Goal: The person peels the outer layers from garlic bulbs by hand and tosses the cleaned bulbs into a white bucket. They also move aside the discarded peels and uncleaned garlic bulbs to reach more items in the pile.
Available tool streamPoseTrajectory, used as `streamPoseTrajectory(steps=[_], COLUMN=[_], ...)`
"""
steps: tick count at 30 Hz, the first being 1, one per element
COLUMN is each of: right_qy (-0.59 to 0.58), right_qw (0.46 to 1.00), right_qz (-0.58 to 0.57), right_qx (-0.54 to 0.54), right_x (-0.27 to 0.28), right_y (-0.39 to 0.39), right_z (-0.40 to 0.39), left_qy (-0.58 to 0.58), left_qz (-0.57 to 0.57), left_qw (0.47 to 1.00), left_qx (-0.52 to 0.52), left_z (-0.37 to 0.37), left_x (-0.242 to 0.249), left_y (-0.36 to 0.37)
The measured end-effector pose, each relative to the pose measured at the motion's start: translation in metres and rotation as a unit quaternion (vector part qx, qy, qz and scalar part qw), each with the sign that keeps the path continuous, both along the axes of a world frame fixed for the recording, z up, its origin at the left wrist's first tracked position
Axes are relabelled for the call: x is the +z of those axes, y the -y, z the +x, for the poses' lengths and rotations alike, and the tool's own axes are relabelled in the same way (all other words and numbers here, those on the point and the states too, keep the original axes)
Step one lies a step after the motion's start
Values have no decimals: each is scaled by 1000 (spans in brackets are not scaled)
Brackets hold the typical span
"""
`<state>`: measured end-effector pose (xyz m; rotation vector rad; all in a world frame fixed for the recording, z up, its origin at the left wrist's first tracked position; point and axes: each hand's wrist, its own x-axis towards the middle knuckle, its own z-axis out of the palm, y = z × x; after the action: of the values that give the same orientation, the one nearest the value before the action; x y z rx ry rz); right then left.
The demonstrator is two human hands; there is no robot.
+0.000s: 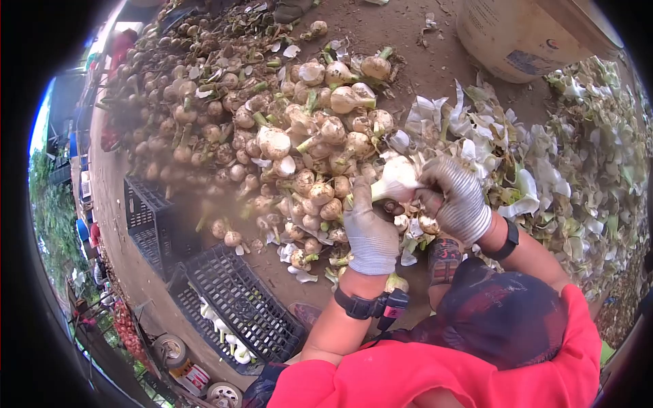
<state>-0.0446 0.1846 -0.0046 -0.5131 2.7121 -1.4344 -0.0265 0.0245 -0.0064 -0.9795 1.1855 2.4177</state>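
Observation:
A pale garlic bulb point(394, 182) with a short stem is held between my two gloved hands, its white surface clean. My left hand point(371, 231) is closed round the stem side, thumb up along it. On the other side, the fingers of my right hand point(454, 198) are curled and pinch the edge of the bulb; the fingertips are partly hidden. Below and beyond the hands spreads a heap of soil-stained garlic bulbs point(323, 194), many with cut green stems. Loose white skins point(476, 136) lie just past my right hand.
Black plastic crates point(235, 289) stand at the lower left, one holding several peeled bulbs point(238, 348). A large white bucket point(507, 37) is at the upper right. Discarded skins point(592, 177) cover the right side. A wheeled cart point(194, 377) is at the bottom left.

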Motion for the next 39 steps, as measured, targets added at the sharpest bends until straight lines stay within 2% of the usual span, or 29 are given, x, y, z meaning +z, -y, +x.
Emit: streamPoseTrajectory(steps=[2,4,5,6,7,8,10,11,12,14,15,16,17,18,20,22,24,25,26,27,28,30,32,33,34,35,37,38,39], right_qy=[225,276,274,281,274,161,57,198,330,167,-40,-39,149,327,331,339,201,95,139,24,129,94,141,192,128,116,113,197,217], right_qw=[938,870,870,914,923,947,992,975,921,979,998,998,968,877,845,837,958,989,980,998,986,985,979,971,981,979,966,943,890], right_qz=[-177,-210,-209,-22,166,249,81,-57,-190,-114,-43,-43,-194,-334,-324,-252,-117,-86,-137,-55,-59,-3,18,39,28,45,92,7,-65], right_qx=[-194,-350,-354,-292,-215,-121,-76,-82,-86,-6,21,21,-49,-115,-269,-348,-170,-80,-43,20,86,146,145,140,141,164,215,270,395], right_x=[-9,-28,-40,-54,-65,-59,-28,7,32,41,18,12,8,4,-29,-52,-41,-23,-4,17,38,33,26,22,18,18,18,33,33], right_y=[-4,-27,-41,-57,-72,-75,-64,-50,-33,-10,-6,-5,-4,-3,-26,-53,-53,-45,-35,-19,-14,0,12,17,23,26,33,38,43], right_z=[-6,-29,-32,-30,-29,-18,-2,0,0,2,-1,0,-1,-4,-23,-32,-16,-9,-6,-12,-11,-9,-7,-5,-4,-3,-4,-8,-4], left_qy=[-14,-49,-65,-64,-72,-81,-63,-25,12,-18,-45,-44,-50,-58,-37,-82,-55,-53,-55,-23,-25,16,-44,-62,-80,-61,-6,33,38], left_qz=[4,18,119,120,204,284,199,156,117,105,87,87,89,89,149,241,242,246,253,263,266,335,329,297,265,258,136,91,125], left_qw=[1000,999,990,990,975,953,975,986,993,994,995,995,995,994,986,965,966,966,964,960,959,938,942,951,958,958,977,978,971], left_qx=[-2,-4,50,48,53,60,72,47,22,2,-19,-18,9,35,64,61,74,65,56,89,90,89,47,59,70,113,162,183,198], left_z=[5,9,12,15,17,17,17,11,6,5,7,9,11,11,17,14,14,17,16,14,13,10,19,21,23,24,19,13,6], left_x=[1,1,2,3,1,-4,-27,-16,-6,-12,-15,-15,-15,-15,-27,-25,-31,-41,-47,-39,-35,-29,-47,-46,-44,-42,-38,-34,-25], left_y=[1,-2,-4,-2,3,8,16,14,11,5,3,2,0,1,10,15,21,24,22,16,13,12,23,27,32,37,43,48,61])
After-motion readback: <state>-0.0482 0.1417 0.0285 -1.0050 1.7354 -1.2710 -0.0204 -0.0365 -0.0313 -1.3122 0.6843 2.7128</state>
